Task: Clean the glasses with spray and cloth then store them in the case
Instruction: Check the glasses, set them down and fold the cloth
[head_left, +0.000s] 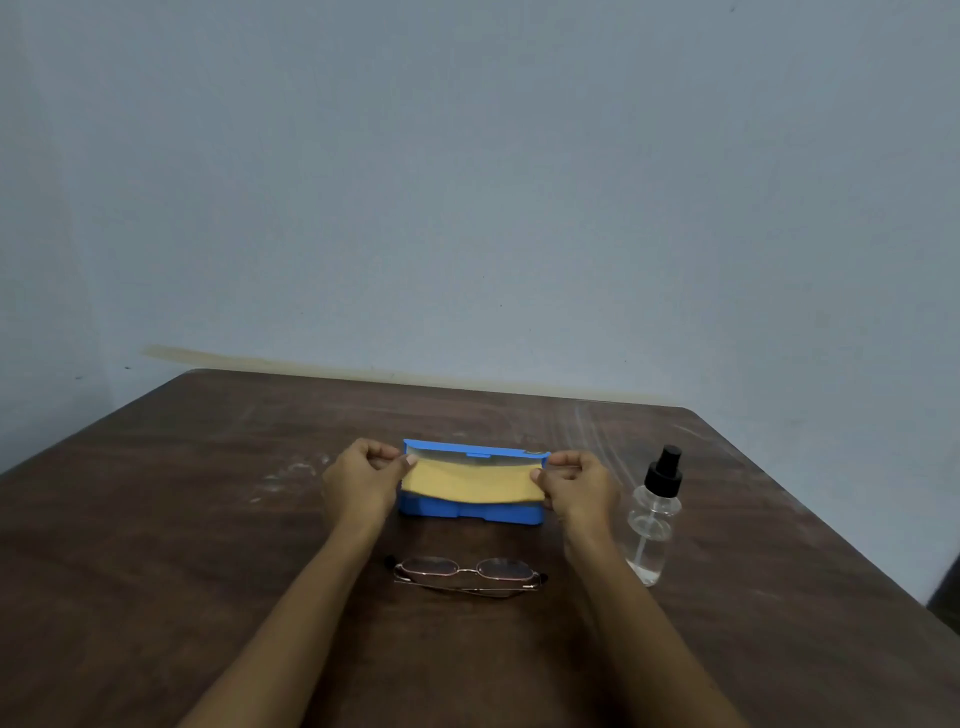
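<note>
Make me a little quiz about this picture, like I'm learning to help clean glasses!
1. True or false: the glasses lie folded on the table, nearer the person than the blue case.
2. What do the left hand and right hand hold stretched between them?
3. The spray bottle stands: A) left of the case, B) right of the case, C) inside the case.

Key:
1. True.
2. The yellow cloth, over the open case.
3. B.
</note>
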